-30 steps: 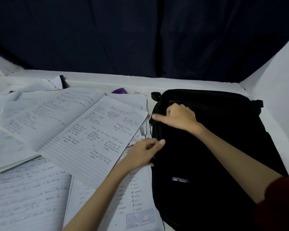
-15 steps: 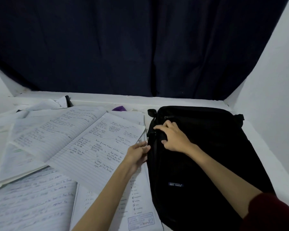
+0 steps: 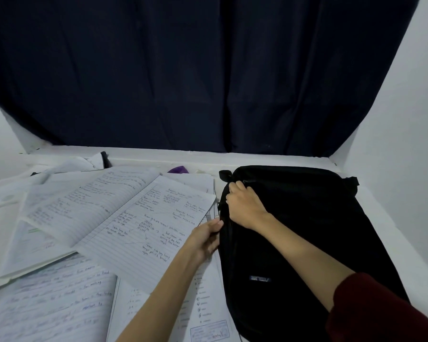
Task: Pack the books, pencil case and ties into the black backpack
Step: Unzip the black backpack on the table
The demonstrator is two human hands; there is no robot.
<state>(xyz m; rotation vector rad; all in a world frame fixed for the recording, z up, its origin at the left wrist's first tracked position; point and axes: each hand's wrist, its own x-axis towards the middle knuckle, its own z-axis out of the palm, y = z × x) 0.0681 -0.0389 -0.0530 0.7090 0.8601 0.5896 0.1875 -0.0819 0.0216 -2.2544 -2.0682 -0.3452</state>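
1. On the right side of the white surface [image 3: 381, 218] lies your black backpack [image 3: 307, 230], flat, its top end at the far side and a small logo patch [image 3: 260, 278] near its near end.
2. Your right hand [image 3: 245, 206] rests on the backpack's far left corner, fingers curled down over the zipper edge just beside the strap loop [image 3: 224, 174]; it grips the fabric there, though the pictures do not show whether it pinches a zipper pull.
3. Your left hand [image 3: 205, 239] is at the backpack's left edge, thumb and fingers curled round that edge, holding it.
4. Left of the backpack, open notebooks [image 3: 124, 218] with handwritten lined pages overlap one another in a loose spread; your left forearm crosses over the near ones.
5. A printed sheet with a stamped box [image 3: 209, 329] lies at the near side, touching the backpack's left edge.
6. At the far side of the papers, a small purple thing [image 3: 178, 169] and a dark narrow object [image 3: 106, 159] show only partly, so you cannot tell what they are.
7. A dark curtain [image 3: 208, 70] hangs behind the surface.
8. Your right sleeve [image 3: 381, 312] is dark red.
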